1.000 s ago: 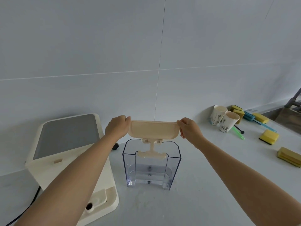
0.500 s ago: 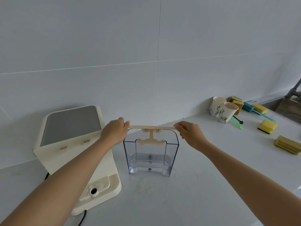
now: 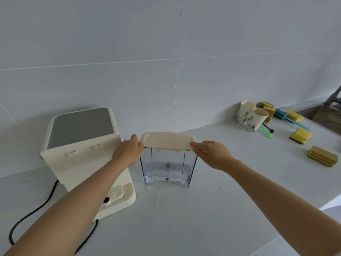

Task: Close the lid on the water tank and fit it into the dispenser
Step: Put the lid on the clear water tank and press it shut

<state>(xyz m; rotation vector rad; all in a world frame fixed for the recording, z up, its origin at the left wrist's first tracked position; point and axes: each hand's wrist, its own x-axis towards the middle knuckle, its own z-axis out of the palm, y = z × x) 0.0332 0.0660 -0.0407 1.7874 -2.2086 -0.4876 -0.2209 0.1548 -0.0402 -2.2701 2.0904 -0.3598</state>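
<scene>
A clear plastic water tank [image 3: 167,168] stands upright on the white counter, just right of the dispenser. A cream lid [image 3: 167,141] lies flat across the tank's top. My left hand [image 3: 127,152] grips the lid's left end. My right hand [image 3: 212,154] pinches the lid's right end with its fingertips. The cream dispenser [image 3: 81,154] with a grey top panel sits at the left, its open bay and base facing the tank.
A black power cord [image 3: 27,217] trails from the dispenser across the counter at lower left. Two paper cups [image 3: 251,117] stand at the back right by the wall, with several yellow sponges [image 3: 300,135] and brushes nearby. A sink [image 3: 328,115] is at the far right.
The lid was held tilted up above the tank, then turned level. Now it has come down onto the tank's rim, with both hands still on its ends.
</scene>
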